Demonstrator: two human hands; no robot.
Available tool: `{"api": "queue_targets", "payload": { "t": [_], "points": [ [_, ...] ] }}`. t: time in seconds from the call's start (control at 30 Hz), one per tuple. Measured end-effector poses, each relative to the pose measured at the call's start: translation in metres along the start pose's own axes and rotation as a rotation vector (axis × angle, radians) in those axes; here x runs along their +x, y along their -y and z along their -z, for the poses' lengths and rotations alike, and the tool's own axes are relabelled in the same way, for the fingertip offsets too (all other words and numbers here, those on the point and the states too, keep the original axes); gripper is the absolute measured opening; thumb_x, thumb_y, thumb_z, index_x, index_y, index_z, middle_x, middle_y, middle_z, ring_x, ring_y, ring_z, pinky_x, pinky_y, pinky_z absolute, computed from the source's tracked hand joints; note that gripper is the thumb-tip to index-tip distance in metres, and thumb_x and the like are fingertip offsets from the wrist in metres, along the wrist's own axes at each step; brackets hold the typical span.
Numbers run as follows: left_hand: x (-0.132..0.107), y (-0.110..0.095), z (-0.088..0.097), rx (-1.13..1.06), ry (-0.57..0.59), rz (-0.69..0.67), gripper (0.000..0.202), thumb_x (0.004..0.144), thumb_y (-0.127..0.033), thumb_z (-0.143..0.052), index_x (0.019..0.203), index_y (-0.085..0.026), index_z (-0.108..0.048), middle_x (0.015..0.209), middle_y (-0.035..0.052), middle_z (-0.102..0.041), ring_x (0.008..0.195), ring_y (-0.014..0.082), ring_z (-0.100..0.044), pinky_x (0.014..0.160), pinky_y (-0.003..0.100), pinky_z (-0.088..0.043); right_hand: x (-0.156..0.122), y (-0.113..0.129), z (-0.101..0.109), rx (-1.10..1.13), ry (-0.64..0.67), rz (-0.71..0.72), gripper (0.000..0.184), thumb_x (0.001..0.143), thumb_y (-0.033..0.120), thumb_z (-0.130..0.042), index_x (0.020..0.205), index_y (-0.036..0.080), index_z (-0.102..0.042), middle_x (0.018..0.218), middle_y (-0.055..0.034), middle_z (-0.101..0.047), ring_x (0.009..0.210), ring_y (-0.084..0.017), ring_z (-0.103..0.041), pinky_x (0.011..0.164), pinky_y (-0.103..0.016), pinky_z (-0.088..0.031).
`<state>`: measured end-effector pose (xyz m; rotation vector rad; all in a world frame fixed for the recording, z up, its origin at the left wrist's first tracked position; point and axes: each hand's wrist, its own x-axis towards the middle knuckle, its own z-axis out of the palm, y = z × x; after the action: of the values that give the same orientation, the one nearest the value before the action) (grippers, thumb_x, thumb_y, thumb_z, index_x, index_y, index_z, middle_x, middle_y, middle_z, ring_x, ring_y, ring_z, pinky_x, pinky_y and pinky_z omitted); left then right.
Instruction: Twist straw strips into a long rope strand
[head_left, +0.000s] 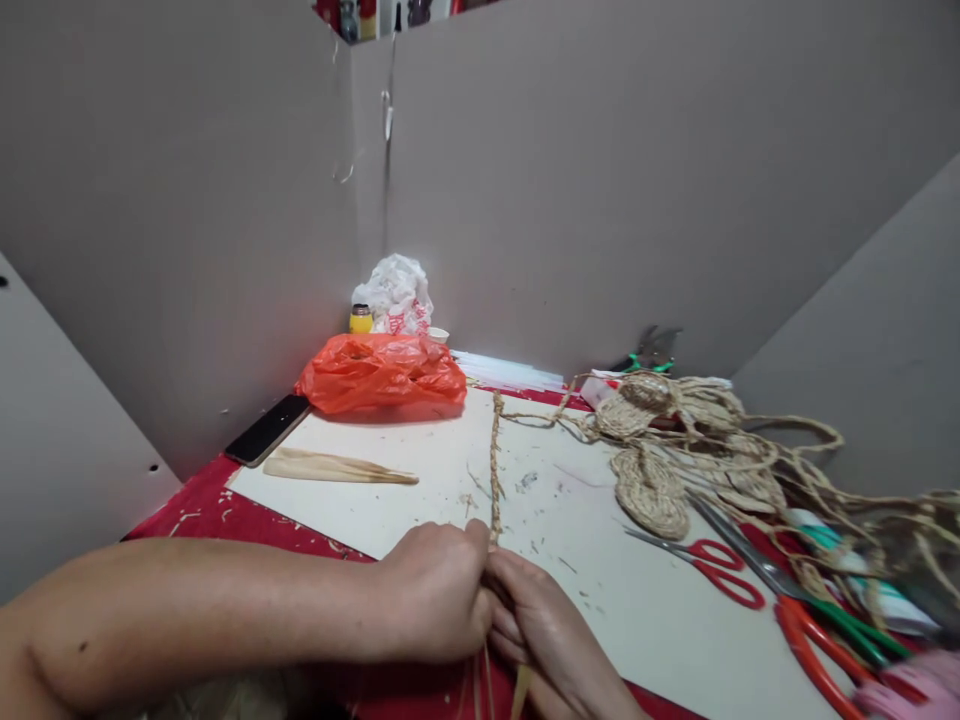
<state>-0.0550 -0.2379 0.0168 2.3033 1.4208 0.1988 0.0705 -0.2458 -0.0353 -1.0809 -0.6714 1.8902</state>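
My left hand (435, 590) and my right hand (555, 640) meet at the near edge of the white board (420, 480). Both are closed around the near end of a braided straw cord (495, 470). The cord runs straight away from my hands across the board toward the back, then bends right to the pile of woven pieces. Loose straw strands (487, 695) hang below my hands, partly hidden by them.
Woven straw discs (651, 495) and tangled cord lie at the right. Red-handled scissors (712, 565) and a larger pair (810, 620) lie nearby. An orange plastic bag (382, 372), a phone (268, 429) and a straw bundle (337, 467) sit at the left back. Grey partition walls enclose the table.
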Motion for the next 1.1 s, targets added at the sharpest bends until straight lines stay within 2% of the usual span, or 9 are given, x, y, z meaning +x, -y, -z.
{"api": "queue_targets", "payload": {
  "t": [0.2, 0.37, 0.53, 0.57, 0.63, 0.73, 0.9, 1.0, 1.1],
  "points": [
    [0.002, 0.002, -0.008, -0.043, 0.02, 0.01, 0.029, 0.076, -0.024, -0.044, 0.102, -0.015, -0.052, 0.08, 0.013, -0.064, 0.066, 0.0253, -0.06, 0.053, 0.029, -0.037, -0.005, 0.003, -0.004, -0.007, -0.068, -0.026, 0.039, 0.068, 0.045, -0.071, 0.065, 0.017, -0.044, 0.045, 0.0107, -0.029, 0.04, -0.002, -0.017, 0.039, -0.015, -0.013],
    [-0.001, 0.003, 0.009, -0.238, 0.077, -0.012, 0.028, 0.073, -0.023, -0.048, 0.099, -0.016, -0.056, 0.073, 0.008, -0.063, 0.061, 0.0193, -0.056, 0.051, 0.025, -0.035, -0.007, 0.009, 0.001, -0.014, -0.099, -0.065, 0.038, 0.063, 0.045, -0.076, 0.071, 0.016, -0.053, 0.041, 0.0112, -0.029, 0.038, -0.002, -0.014, 0.038, -0.016, -0.009],
    [0.014, 0.025, 0.022, -0.594, -0.077, 0.067, 0.031, 0.074, -0.024, -0.049, 0.103, -0.017, -0.057, 0.075, 0.0029, -0.064, 0.063, 0.0141, -0.055, 0.061, 0.024, -0.04, -0.013, 0.021, 0.002, -0.102, 0.0, -0.112, 0.034, 0.071, 0.047, -0.07, 0.069, 0.014, -0.061, 0.037, 0.0106, -0.025, 0.036, -0.003, -0.01, 0.037, -0.018, -0.005],
    [0.018, 0.029, 0.02, -0.723, -0.015, 0.099, 0.031, 0.073, -0.025, -0.049, 0.103, -0.017, -0.055, 0.077, 0.0032, -0.064, 0.064, 0.0141, -0.056, 0.062, 0.024, -0.041, -0.013, 0.022, 0.002, -0.117, 0.02, -0.124, 0.035, 0.072, 0.047, -0.068, 0.067, 0.013, -0.062, 0.037, 0.0104, -0.024, 0.036, -0.003, -0.011, 0.037, -0.018, -0.005],
    [0.026, 0.034, 0.013, -1.033, 0.249, 0.187, 0.031, 0.073, -0.026, -0.047, 0.102, -0.016, -0.05, 0.071, 0.0031, -0.064, 0.06, 0.0141, -0.056, 0.061, 0.026, -0.042, -0.012, 0.023, 0.002, -0.131, 0.046, -0.137, 0.035, 0.074, 0.047, -0.067, 0.064, 0.013, -0.062, 0.039, 0.0088, -0.029, 0.036, -0.003, -0.012, 0.037, -0.019, -0.005],
    [0.035, 0.035, 0.004, -1.32, 0.592, 0.33, 0.029, 0.07, -0.025, -0.043, 0.097, -0.018, -0.043, 0.057, 0.0006, -0.06, 0.048, 0.0126, -0.052, 0.052, 0.023, -0.04, -0.008, 0.022, 0.003, -0.133, 0.08, -0.149, 0.035, 0.075, 0.046, -0.067, 0.063, 0.013, -0.062, 0.049, 0.003, -0.047, 0.036, -0.002, -0.019, 0.036, -0.019, -0.008],
    [0.045, 0.036, 0.004, -1.242, 0.656, 0.431, 0.025, 0.065, -0.023, -0.046, 0.089, -0.02, -0.045, 0.05, -0.0052, -0.052, 0.036, 0.0063, -0.031, 0.035, 0.016, -0.019, -0.003, 0.023, 0.006, -0.055, 0.14, -0.172, 0.032, 0.07, 0.044, -0.072, 0.067, 0.013, -0.064, 0.062, -0.004, -0.058, 0.049, -0.008, -0.046, 0.042, -0.018, -0.025],
    [0.05, 0.04, 0.006, -1.228, 0.679, 0.467, 0.027, 0.064, -0.023, -0.047, 0.09, -0.021, -0.045, 0.05, -0.0062, -0.05, 0.036, 0.0059, -0.03, 0.034, 0.017, -0.015, -0.001, 0.019, 0.01, 0.037, 0.137, -0.197, 0.028, 0.069, 0.038, -0.075, 0.08, 0.016, -0.064, 0.059, -0.0008, -0.057, 0.05, -0.008, -0.05, 0.049, -0.019, -0.032],
    [0.051, 0.042, 0.004, -1.25, 0.678, 0.466, 0.029, 0.065, -0.024, -0.048, 0.093, -0.021, -0.044, 0.05, -0.0065, -0.052, 0.035, 0.0054, -0.027, 0.033, 0.017, -0.013, 0.004, 0.013, 0.017, 0.075, 0.125, -0.157, 0.043, 0.065, 0.039, -0.078, 0.097, 0.018, -0.059, 0.064, 0.0003, -0.06, 0.048, -0.008, -0.052, 0.051, -0.02, -0.035]
  ]
}}
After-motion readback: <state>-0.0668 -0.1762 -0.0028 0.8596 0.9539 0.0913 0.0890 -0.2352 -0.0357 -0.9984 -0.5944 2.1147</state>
